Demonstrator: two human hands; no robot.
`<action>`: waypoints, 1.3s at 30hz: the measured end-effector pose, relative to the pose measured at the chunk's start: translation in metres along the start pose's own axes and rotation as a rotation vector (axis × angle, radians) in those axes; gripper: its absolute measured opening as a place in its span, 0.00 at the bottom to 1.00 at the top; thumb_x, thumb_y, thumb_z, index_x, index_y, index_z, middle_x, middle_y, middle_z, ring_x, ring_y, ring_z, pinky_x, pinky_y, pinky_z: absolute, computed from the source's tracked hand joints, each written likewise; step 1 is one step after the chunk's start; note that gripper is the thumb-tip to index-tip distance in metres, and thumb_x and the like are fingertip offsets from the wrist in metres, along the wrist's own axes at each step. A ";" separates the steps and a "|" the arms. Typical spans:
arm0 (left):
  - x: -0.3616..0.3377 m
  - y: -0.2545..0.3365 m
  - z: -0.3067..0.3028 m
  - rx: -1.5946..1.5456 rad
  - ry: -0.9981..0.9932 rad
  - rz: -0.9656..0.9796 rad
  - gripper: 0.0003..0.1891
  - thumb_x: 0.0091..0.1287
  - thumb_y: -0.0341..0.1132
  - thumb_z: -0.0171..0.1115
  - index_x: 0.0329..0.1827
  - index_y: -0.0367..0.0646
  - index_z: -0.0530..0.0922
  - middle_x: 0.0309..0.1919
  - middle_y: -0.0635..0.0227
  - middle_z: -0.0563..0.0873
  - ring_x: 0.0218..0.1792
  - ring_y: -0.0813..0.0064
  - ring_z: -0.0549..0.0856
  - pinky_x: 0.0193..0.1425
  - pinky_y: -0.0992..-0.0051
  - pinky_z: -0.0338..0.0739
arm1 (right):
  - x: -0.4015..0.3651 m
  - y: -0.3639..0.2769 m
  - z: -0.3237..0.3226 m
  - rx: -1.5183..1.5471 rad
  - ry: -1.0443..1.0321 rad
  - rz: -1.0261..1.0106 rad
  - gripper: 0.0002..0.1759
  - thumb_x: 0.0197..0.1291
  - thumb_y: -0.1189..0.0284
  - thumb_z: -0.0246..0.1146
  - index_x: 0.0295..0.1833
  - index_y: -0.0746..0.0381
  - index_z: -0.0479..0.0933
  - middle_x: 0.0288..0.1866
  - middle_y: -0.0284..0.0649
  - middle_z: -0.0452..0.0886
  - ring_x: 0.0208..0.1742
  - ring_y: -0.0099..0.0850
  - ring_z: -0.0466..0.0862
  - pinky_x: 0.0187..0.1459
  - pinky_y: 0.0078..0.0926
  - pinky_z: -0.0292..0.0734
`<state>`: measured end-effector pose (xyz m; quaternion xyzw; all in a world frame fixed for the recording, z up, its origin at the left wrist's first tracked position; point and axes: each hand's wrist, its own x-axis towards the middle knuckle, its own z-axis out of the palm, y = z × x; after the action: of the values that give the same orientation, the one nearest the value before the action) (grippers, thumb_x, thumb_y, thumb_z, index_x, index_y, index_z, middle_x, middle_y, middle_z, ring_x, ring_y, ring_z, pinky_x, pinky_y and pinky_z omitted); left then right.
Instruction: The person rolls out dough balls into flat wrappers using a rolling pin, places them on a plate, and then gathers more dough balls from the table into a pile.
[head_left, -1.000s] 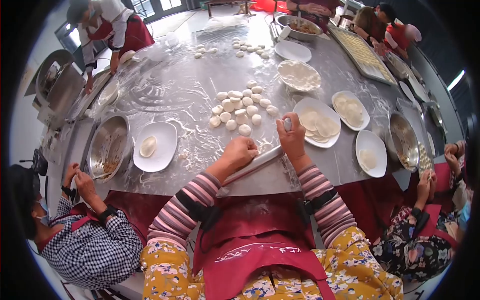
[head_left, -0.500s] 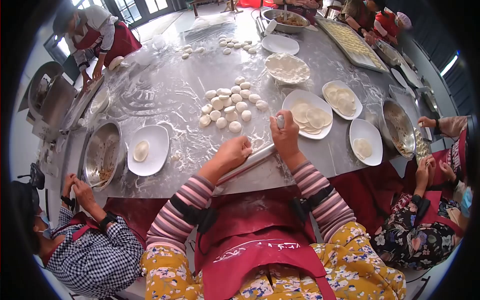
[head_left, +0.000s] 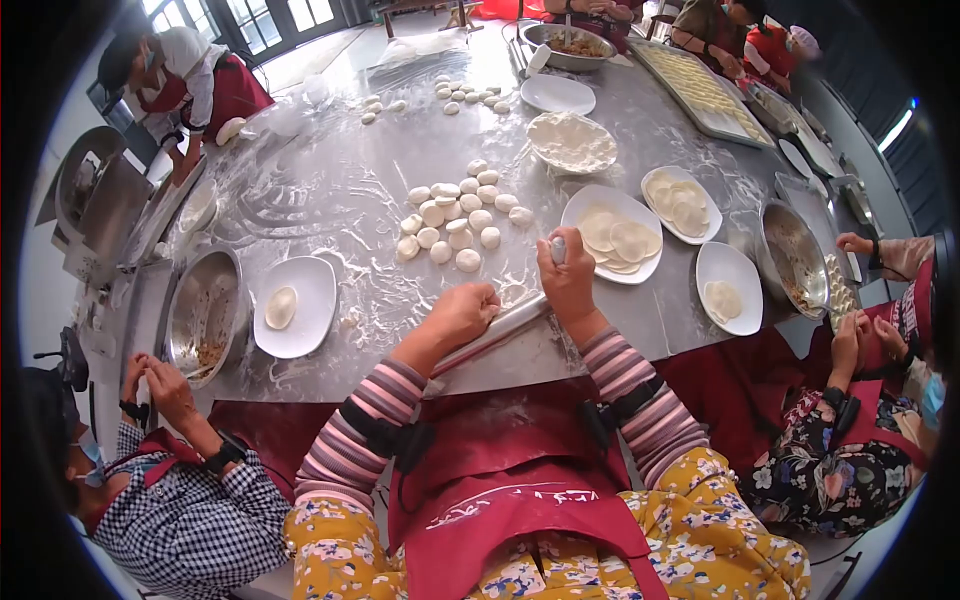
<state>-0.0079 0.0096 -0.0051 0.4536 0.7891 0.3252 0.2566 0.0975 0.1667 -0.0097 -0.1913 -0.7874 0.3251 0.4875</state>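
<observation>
My right hand [head_left: 569, 285] is wrapped round a grey handle [head_left: 558, 250], whose rounded end sticks out above the fingers. My left hand [head_left: 460, 314] has its fingers curled together close to the tabletop; what lies under them is hidden. Between the two hands runs a long silvery bar [head_left: 495, 334], slanting up to the right. Beyond my hands, several small white dough pieces [head_left: 461, 240] lie in a cluster on the floured steel table [head_left: 340, 140]. Thin round wrappers [head_left: 632, 241] are stacked on a white plate [head_left: 578, 262] just past my right hand.
A flour bowl [head_left: 572, 142] stands ahead. Plates with wrappers [head_left: 680, 205] [head_left: 725, 300] [head_left: 281, 307] lie right and left. Metal bowls of filling [head_left: 207, 315] [head_left: 793, 255] flank the table. A tray [head_left: 697, 92] is far right. Co-workers [head_left: 185, 490] [head_left: 845, 450] sit either side; others stand beyond.
The table and its contents have shifted slightly in view. My hands keep nearly the same pose. At the far left, a co-worker's arms have moved slightly.
</observation>
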 end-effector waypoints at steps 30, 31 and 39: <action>0.007 0.011 0.002 0.044 -0.021 -0.026 0.10 0.60 0.36 0.58 0.35 0.37 0.80 0.29 0.49 0.83 0.36 0.49 0.82 0.42 0.60 0.75 | 0.005 -0.001 0.004 -0.005 -0.001 -0.042 0.12 0.54 0.76 0.64 0.41 0.62 0.69 0.27 0.53 0.76 0.28 0.53 0.78 0.27 0.41 0.71; 0.008 0.010 0.003 0.051 -0.041 -0.010 0.09 0.60 0.34 0.59 0.35 0.37 0.80 0.29 0.49 0.83 0.35 0.50 0.83 0.41 0.60 0.75 | 0.001 0.001 0.001 -0.017 0.018 -0.043 0.12 0.54 0.76 0.65 0.41 0.62 0.69 0.27 0.53 0.76 0.29 0.53 0.79 0.27 0.41 0.71; -0.011 -0.005 0.003 -0.197 -0.130 -0.039 0.08 0.59 0.31 0.62 0.35 0.34 0.77 0.26 0.55 0.82 0.28 0.67 0.81 0.33 0.69 0.74 | -0.049 -0.023 -0.051 -0.041 0.059 0.059 0.11 0.55 0.77 0.64 0.41 0.63 0.69 0.24 0.47 0.75 0.23 0.47 0.78 0.26 0.36 0.72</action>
<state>-0.0035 -0.0012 -0.0089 0.4309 0.7438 0.3657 0.3569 0.1659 0.1369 -0.0093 -0.2340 -0.7731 0.3173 0.4969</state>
